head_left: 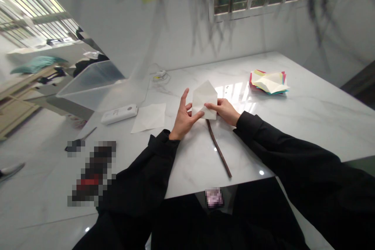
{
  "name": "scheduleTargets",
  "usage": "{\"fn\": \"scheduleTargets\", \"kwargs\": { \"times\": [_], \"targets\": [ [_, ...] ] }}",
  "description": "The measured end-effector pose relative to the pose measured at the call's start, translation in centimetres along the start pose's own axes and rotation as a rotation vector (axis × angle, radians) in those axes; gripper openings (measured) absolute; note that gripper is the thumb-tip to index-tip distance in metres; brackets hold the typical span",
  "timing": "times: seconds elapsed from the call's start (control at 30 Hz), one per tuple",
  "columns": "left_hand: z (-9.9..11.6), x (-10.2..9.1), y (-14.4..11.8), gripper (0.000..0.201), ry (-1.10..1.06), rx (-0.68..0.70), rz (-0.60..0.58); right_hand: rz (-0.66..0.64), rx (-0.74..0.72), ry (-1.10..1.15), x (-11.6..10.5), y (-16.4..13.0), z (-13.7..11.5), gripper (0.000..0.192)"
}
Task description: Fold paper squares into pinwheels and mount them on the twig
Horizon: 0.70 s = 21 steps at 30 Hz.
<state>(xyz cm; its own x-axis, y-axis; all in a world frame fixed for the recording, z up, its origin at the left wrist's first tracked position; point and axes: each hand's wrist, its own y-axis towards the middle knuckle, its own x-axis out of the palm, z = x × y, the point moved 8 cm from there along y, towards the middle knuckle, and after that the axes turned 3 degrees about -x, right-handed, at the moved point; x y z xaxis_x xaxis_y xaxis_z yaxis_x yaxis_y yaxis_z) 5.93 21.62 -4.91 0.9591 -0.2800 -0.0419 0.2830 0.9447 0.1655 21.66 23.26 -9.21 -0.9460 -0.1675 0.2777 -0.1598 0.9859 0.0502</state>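
A folded white paper (204,97) with a pointed top stands slightly lifted off the white marble table (293,125). My left hand (183,119) pinches its lower left edge between thumb and fingers. My right hand (224,110) grips its lower right edge, the index finger lying across the paper. Both arms wear black sleeves. A thin brown stick (218,148) lies on the table just below the paper, running toward me.
A flat white sheet (149,117) lies left of my hands, with a white remote-like device (119,113) beyond it. A stack of coloured folded papers (268,82) sits at the far right. A clear plastic bin (93,84) stands at the left edge.
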Motion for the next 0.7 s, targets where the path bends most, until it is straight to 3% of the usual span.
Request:
{"fn": "scheduleTargets", "kwargs": {
  "times": [0.1, 0.23, 0.3, 0.4, 0.53, 0.6, 0.7],
  "targets": [
    [-0.5, -0.3, 0.2, 0.103, 0.019, -0.021, 0.019, -0.020, 0.009, -0.015, 0.1, 0.0, 0.0, 0.044],
    [-1.0, -0.7, 0.6, 0.053, 0.098, -0.013, 0.026, -0.019, 0.013, -0.062, 0.0, 0.0, 0.0, 0.043],
    [-1.1, -0.7, 0.7, 0.042, 0.129, -0.007, 0.021, -0.008, 0.018, -0.091, -0.1, -0.1, 0.0, 0.043],
    [-0.9, -0.6, 0.6, 0.050, 0.122, -0.009, 0.011, 0.005, 0.017, -0.073, -0.2, 0.0, 0.1, 0.045],
    [0.0, -0.8, 0.3, 0.085, 0.098, 0.023, 0.031, 0.038, 0.014, 0.023, -0.5, 0.2, 0.3, 0.049],
    [0.4, -1.2, 0.2, 0.078, 0.142, 0.065, 0.067, 0.063, 0.023, 0.037, -0.8, 0.4, 0.4, 0.048],
    [0.4, -1.7, 0.3, 0.049, 0.229, 0.086, 0.083, 0.085, 0.027, 0.059, -1.0, 0.4, 0.4, 0.042]
  ]
}}
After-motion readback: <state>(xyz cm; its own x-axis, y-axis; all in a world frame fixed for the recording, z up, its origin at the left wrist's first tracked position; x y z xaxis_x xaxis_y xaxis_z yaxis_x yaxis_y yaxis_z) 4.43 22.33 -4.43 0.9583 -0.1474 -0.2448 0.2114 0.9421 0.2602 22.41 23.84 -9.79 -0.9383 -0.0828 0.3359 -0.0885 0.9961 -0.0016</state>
